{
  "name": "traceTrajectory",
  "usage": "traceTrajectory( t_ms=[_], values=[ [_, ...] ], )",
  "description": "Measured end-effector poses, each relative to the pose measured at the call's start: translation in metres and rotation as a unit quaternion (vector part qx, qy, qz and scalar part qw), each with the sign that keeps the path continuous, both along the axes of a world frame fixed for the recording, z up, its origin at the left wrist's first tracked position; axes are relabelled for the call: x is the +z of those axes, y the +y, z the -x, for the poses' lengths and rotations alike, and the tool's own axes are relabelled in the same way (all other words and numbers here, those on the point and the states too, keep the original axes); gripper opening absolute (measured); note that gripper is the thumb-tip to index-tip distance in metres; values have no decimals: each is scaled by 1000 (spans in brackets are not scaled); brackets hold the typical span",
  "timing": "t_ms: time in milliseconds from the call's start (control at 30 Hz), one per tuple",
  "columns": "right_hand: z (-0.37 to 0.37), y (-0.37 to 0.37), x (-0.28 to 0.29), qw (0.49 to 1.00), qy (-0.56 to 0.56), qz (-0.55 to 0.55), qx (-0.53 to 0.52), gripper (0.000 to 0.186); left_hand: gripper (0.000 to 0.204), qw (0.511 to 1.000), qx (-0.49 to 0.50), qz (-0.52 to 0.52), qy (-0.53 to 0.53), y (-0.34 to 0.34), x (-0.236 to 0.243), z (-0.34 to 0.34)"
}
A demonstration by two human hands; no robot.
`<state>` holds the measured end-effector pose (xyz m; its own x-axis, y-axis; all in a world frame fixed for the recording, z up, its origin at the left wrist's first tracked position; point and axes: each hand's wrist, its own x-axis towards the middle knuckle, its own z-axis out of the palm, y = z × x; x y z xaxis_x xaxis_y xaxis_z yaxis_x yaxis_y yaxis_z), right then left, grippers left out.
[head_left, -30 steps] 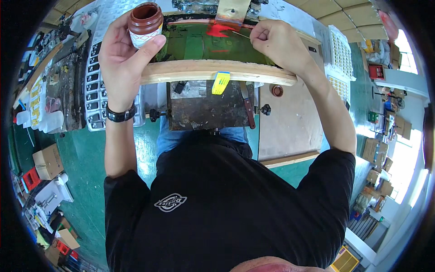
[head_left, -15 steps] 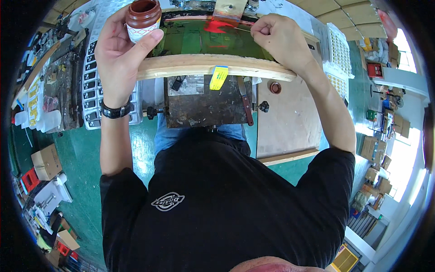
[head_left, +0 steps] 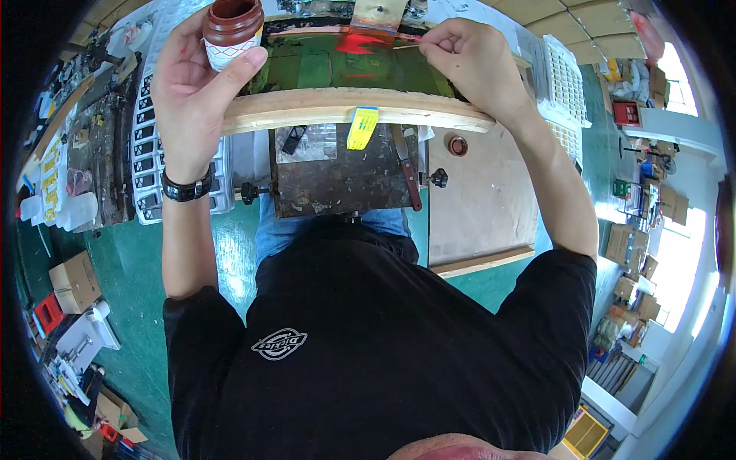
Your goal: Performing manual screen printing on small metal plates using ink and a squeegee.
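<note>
My left hand (head_left: 188, 100) is wrapped round an open reddish-brown jar (head_left: 232, 34) with a white patterned label, held over the left end of a wood-edged printing screen. Its thumb presses on the jar's front. My right hand (head_left: 475, 65) pinches a thin stick (head_left: 406, 47) above the screen's right part. The stick's tip points left toward a smear of bright red ink (head_left: 360, 42) on the dark green screen mesh (head_left: 314, 65). Behind the ink stands a wide squeegee-like blade (head_left: 378, 14), stained red at its lower edge. A wooden bar (head_left: 307, 113) forms the screen's near side.
A yellow tag (head_left: 363, 128) sits on the bar. Below lie a dark metal plate (head_left: 337, 184), a red-handled knife (head_left: 411, 180) and a brown lid (head_left: 458, 145) on a board (head_left: 483, 207). Trays of small parts (head_left: 146, 169) stand left, white grid trays (head_left: 567, 84) right.
The whole view has shifted slightly, with things a little further left. My left hand still holds the jar. The stick in my right hand lies at a slightly different angle near the red ink.
</note>
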<state>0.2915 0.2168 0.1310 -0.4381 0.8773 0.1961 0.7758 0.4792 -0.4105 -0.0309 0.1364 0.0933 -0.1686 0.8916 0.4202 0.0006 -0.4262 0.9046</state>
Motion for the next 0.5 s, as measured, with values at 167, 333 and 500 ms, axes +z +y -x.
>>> traceTrajectory(
  t_ms=[167, 333, 500],
  values=[
    [12, 4, -1, 1000, 20, -18, 9, 14, 62, 1000, 2, 10, 3, -3, -1, -2],
    [9, 7, -11, 997, -45, -25, 63, 14, 62, 1000, -10, 1, -15, -4, -4, -3],
    [13, 7, -4, 987, -127, -18, 92, 14, 61, 1000, -14, 10, -16, -5, -5, -2]
  ],
)
